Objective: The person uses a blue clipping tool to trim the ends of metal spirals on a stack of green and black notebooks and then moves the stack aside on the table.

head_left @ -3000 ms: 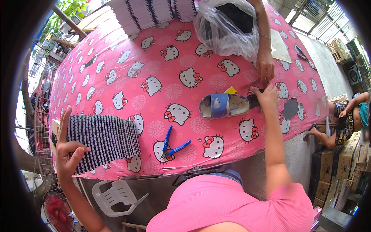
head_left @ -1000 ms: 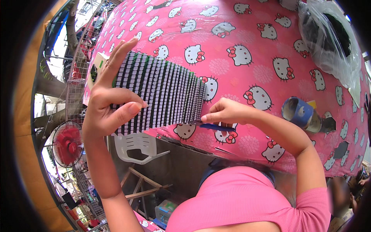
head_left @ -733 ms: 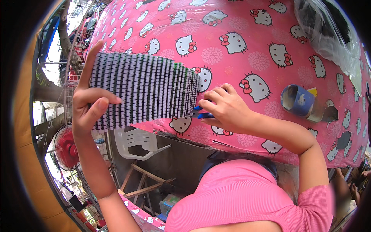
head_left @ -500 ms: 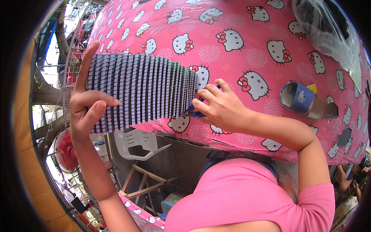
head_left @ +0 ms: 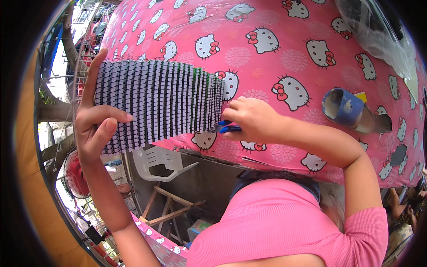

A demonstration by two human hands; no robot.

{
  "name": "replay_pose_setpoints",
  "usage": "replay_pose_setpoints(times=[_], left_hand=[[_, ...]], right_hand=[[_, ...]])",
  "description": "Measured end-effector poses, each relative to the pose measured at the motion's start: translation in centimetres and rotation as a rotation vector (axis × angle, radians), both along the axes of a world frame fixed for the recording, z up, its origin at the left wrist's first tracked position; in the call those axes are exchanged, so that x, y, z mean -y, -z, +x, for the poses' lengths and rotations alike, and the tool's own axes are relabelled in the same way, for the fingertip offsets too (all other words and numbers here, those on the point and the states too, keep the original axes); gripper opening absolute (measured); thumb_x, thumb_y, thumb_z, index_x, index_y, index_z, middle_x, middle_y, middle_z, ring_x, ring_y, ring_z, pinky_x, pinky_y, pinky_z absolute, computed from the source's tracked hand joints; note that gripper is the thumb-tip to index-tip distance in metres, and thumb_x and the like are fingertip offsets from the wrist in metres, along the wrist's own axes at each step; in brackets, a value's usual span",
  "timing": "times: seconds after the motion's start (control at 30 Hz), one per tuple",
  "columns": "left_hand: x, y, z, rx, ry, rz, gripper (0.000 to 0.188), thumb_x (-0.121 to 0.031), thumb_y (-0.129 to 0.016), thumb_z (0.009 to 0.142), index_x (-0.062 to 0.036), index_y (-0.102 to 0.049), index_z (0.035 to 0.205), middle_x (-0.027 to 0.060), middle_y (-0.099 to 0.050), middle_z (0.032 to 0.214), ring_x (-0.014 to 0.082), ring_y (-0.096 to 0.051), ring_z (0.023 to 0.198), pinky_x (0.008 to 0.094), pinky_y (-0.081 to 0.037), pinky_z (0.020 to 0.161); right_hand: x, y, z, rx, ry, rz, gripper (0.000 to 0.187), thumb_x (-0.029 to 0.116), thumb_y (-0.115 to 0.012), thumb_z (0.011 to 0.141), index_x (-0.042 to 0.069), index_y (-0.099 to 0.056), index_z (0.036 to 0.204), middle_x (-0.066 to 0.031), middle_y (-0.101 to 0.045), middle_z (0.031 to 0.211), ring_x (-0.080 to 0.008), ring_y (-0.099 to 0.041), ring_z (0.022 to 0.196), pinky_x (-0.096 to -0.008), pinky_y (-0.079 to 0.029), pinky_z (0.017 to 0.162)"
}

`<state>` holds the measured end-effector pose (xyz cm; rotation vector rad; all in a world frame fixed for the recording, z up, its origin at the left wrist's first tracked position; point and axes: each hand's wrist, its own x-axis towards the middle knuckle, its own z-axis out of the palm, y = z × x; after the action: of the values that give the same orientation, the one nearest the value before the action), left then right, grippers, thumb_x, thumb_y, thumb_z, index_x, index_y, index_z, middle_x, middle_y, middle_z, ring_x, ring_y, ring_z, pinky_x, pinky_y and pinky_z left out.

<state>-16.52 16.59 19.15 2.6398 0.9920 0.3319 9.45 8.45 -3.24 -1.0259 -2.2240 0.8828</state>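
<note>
A long ribbed sheet (head_left: 155,102) with close rows of pale and black bands, edged with dark fringe and some green, stretches across the pink table's near left. Its rows narrow toward the right end. My left hand (head_left: 95,118) holds its wide left end, with one finger bent over the front, the thumb beside it and another finger stretched up along the edge. At the narrow end my right hand (head_left: 255,120) is closed around a small two-handled tool (head_left: 230,129) with blue grips. The tool's tip is at the sheet's lower right corner; its exact kind is unclear.
The pink table cover (head_left: 267,66) has printed cat heads. A blue and clear cup-like container (head_left: 344,107) lies on its side at right. Clear plastic (head_left: 378,40) is bunched at far right. Below stand a white chair (head_left: 162,162) and a wooden frame (head_left: 169,209); a red fan (head_left: 76,173) is at left.
My right hand's fingers have curled in around the blue grips, which show more plainly now. The sheet and my left hand have shifted slightly left in the view.
</note>
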Motion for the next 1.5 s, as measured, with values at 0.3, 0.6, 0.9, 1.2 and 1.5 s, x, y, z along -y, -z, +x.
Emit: replay_pose_setpoints(times=[0.3, 0.6, 0.9, 1.2, 1.5], left_hand=[[0.6, -0.2, 0.6, -0.052, -0.009, 0.013, 0.037, -0.044, -0.056, 0.081, -0.0147, -0.075, 0.07, 0.0237, -0.029, 0.152, 0.04, -0.023, 0.143, 0.0513, -0.012, 0.115], [0.7, -0.5, 0.3, -0.064, -0.048, -0.001, 0.038, -0.045, -0.056, 0.082, -0.0147, -0.075, 0.07, 0.0236, -0.028, 0.152, 0.0401, -0.023, 0.143, 0.0516, -0.012, 0.115], [0.5, 0.0, 0.6, -0.012, -0.002, -0.009, 0.039, -0.045, -0.056, 0.082, -0.0136, -0.075, 0.07, 0.0251, -0.029, 0.151, 0.0408, -0.024, 0.142, 0.0514, -0.012, 0.115], [1.1, -0.8, 1.0, -0.054, -0.075, -0.004, 0.039, -0.042, -0.06, 0.077, -0.0068, -0.076, 0.071, 0.0269, -0.033, 0.149, 0.0376, -0.031, 0.14, 0.0478, -0.016, 0.115], [0.5, -0.3, 1.5, -0.016, 0.005, 0.003, 0.038, -0.043, -0.061, 0.076, -0.0088, -0.076, 0.071, 0.0267, -0.034, 0.148, 0.0393, -0.031, 0.14, 0.0489, -0.015, 0.115]], right_hand=[[-0.9, -0.8, 1.0, 0.083, -0.072, -0.245, 0.039, 0.038, -0.074, 0.079, 0.008, -0.061, 0.1, -0.0092, -0.064, 0.09, -0.0268, -0.064, 0.086, -0.0435, -0.047, 0.076], [-0.4, 2.9, 0.2, 0.06, 0.038, 0.494, 0.043, 0.034, -0.08, 0.068, 0.012, -0.059, 0.098, -0.0049, -0.057, 0.094, -0.0225, -0.058, 0.092, -0.0406, -0.043, 0.085], [-3.1, -0.3, 0.7, -0.125, -0.055, -0.933, 0.045, 0.042, -0.072, 0.082, -0.002, -0.067, 0.072, -0.0104, -0.062, 0.056, -0.0165, -0.058, 0.043, -0.0336, -0.045, 0.042], [-0.7, 2.9, 1.1, 0.06, 0.068, 0.517, 0.045, 0.036, -0.079, 0.069, 0.011, -0.058, 0.1, -0.005, -0.058, 0.097, -0.0242, -0.057, 0.097, -0.0407, -0.041, 0.089], [-4.0, -0.7, 1.4, -0.061, -0.077, -1.03, 0.045, 0.039, -0.071, 0.083, -0.005, -0.065, 0.077, -0.0136, -0.063, 0.063, -0.019, -0.062, 0.047, -0.0344, -0.049, 0.044]])
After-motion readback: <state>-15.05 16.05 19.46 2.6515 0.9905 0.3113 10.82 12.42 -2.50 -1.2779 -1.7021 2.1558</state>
